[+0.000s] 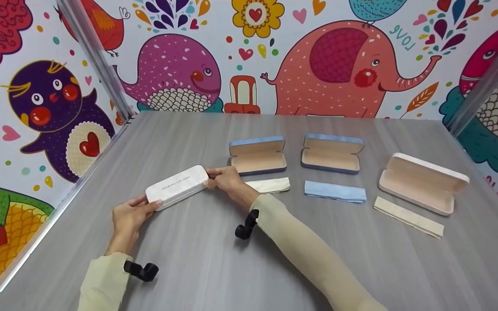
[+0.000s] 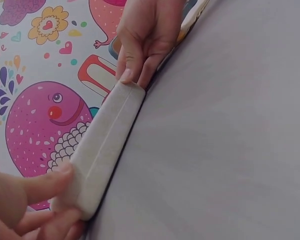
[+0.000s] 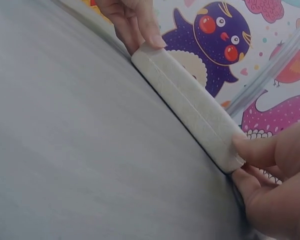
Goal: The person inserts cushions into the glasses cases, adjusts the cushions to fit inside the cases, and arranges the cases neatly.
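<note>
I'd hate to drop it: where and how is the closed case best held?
Probably grip the case by its short ends, left hand from the left, right hand from the right: it's long and slim, ends facing roughly sideways.

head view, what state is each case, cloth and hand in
Held white case: closed
Left blue case: open
Right blue case: open
Right white case: open
Left cream cloth: folded, partly hidden
Blue cloth: folded
Right cream cloth: folded
Left hand: gripping held case's left end
Right hand: gripping its right end
</note>
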A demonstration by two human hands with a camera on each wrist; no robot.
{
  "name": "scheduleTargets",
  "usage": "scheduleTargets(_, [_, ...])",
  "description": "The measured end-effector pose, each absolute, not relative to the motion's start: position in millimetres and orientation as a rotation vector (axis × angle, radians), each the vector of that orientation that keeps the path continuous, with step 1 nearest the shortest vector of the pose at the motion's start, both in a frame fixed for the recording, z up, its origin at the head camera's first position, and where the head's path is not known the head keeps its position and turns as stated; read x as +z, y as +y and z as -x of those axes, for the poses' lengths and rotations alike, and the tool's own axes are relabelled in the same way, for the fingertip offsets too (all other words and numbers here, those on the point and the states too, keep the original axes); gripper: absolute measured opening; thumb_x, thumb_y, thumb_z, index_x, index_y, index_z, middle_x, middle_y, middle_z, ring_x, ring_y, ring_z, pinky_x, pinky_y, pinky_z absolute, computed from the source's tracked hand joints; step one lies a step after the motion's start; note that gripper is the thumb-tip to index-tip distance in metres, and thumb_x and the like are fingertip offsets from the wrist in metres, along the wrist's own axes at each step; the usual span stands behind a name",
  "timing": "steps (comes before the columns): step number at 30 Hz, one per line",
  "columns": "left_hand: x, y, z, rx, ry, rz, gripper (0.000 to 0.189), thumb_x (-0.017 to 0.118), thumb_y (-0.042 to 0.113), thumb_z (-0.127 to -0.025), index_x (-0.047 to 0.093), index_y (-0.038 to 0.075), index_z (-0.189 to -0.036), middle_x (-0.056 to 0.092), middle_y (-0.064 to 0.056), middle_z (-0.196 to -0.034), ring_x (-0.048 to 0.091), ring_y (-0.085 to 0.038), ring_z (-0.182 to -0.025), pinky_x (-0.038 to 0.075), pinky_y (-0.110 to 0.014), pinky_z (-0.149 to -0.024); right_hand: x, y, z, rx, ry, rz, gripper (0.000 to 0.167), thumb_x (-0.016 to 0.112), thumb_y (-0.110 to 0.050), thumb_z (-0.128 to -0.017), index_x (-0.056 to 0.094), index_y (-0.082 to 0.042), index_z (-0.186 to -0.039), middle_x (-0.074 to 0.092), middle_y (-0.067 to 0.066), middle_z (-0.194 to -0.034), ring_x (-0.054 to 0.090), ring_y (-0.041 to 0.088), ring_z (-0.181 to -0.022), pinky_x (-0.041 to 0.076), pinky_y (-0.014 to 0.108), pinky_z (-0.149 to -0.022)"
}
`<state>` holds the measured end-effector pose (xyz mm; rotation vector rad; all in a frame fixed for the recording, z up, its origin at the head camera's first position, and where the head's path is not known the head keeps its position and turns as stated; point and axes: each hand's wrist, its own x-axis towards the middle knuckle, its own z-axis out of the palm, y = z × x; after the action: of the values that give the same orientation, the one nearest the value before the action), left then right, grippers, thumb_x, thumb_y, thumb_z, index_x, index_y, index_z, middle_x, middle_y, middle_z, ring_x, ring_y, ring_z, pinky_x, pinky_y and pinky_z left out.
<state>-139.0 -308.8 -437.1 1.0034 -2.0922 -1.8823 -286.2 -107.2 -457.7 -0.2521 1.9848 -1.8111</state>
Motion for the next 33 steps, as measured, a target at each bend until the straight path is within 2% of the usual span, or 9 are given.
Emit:
scheduleTargets(3, [-436,-308,138,-1.897,-2.073,-0.987,0.065,0.08,0.003,-0.083,0.052,-0.009,-0.139,0.074,-0.011,-0.108,0.064,0.003,-0.072,0.057,-0.014,-0.068,-453,-107,283,-1.783,2.019,0.237,0.045,0.076,0.009,-0.078,0.07,0.001,-0.122,0.073,0.016,-0.119,0.06,0.009,-0.09,0.051,0.016,-0.075])
scheduleTargets(5, [-434,-308,137,-1.924,-2.06,-0.976,0.064,0.08,0.003,-0.083,0.051,-0.009,-0.139,0.072,0.001,-0.09,0.065,0.002,-0.071,0.059,-0.017,-0.069,-450,-107,281,-1.759,2.057,0.237,0.044,0.077,0.007,-0.078,0.071,0.0,-0.121,0.073,0.014,-0.118,0.06,0.008,-0.09,0.05,0.015,-0.075])
scheduleTargets(8, [-430,-309,134,-1.975,-2.031,-0.965,0.063,0.077,0.003,-0.086,0.049,-0.011,-0.141,0.068,0.009,-0.08,0.067,0.001,-0.069,0.06,-0.02,-0.07,-445,-106,278,-1.729,2.098,0.24,0.041,0.078,-0.001,-0.08,0.072,-0.002,-0.12,0.074,0.012,-0.118,0.06,0.007,-0.088,0.049,0.015,-0.073])
scheduleTargets(13, [-423,-308,131,-1.89,-2.062,-0.993,0.053,0.069,0.014,-0.094,0.053,-0.006,-0.139,0.067,0.009,-0.083,0.064,0.003,-0.072,0.06,-0.02,-0.067,-436,-103,273,-1.734,2.089,0.237,0.038,0.077,-0.013,-0.086,0.071,-0.001,-0.122,0.074,0.013,-0.115,0.061,0.008,-0.08,0.05,0.016,-0.067])
scheduleTargets(16, [-419,-306,130,-1.836,-2.082,-1.015,0.045,0.062,0.019,-0.098,0.056,-0.004,-0.137,0.068,0.005,-0.089,0.063,0.001,-0.075,0.06,-0.021,-0.066,-431,-99,270,-1.731,2.098,0.249,0.038,0.076,-0.018,-0.088,0.071,-0.002,-0.122,0.074,0.013,-0.114,0.061,0.01,-0.08,0.054,0.02,-0.069])
scheduleTargets(20, [-414,-301,129,-1.83,-2.097,-1.018,0.042,0.056,0.019,-0.101,0.055,-0.002,-0.137,0.066,-0.003,-0.102,0.063,0.001,-0.078,0.06,-0.021,-0.068,-424,-90,266,-1.718,2.071,0.259,0.034,0.074,-0.021,-0.091,0.072,-0.005,-0.121,0.074,0.013,-0.114,0.068,0.018,-0.091,0.061,0.033,-0.082])
scheduleTargets(23, [-410,-295,129,-1.851,-2.09,-0.987,0.042,0.055,0.018,-0.101,0.053,-0.002,-0.138,0.065,-0.001,-0.102,0.063,0.0,-0.079,0.06,-0.02,-0.07,-418,-81,262,-1.705,2.059,0.285,0.033,0.073,-0.022,-0.092,0.072,-0.006,-0.121,0.072,0.012,-0.119,0.069,0.026,-0.106,0.059,0.042,-0.091])
scheduleTargets(27, [-405,-286,130,-1.889,-2.079,-0.903,0.043,0.055,0.02,-0.102,0.051,-0.003,-0.138,0.067,0.002,-0.101,0.065,-0.001,-0.082,0.06,-0.021,-0.072,-411,-68,258,-1.662,2.114,0.361,0.033,0.073,-0.023,-0.093,0.072,-0.007,-0.122,0.07,0.01,-0.125,0.066,0.027,-0.116,0.056,0.043,-0.098])
scheduleTargets(33, [-395,-268,135,-1.881,-2.18,-0.781,0.047,0.054,0.026,-0.103,0.05,-0.002,-0.141,0.065,-0.008,-0.121,0.066,-0.001,-0.088,0.06,-0.021,-0.072,-406,-47,256,-1.633,2.154,0.459,0.032,0.071,-0.021,-0.094,0.071,-0.006,-0.122,0.071,0.01,-0.123,0.066,0.023,-0.115,0.055,0.041,-0.099])
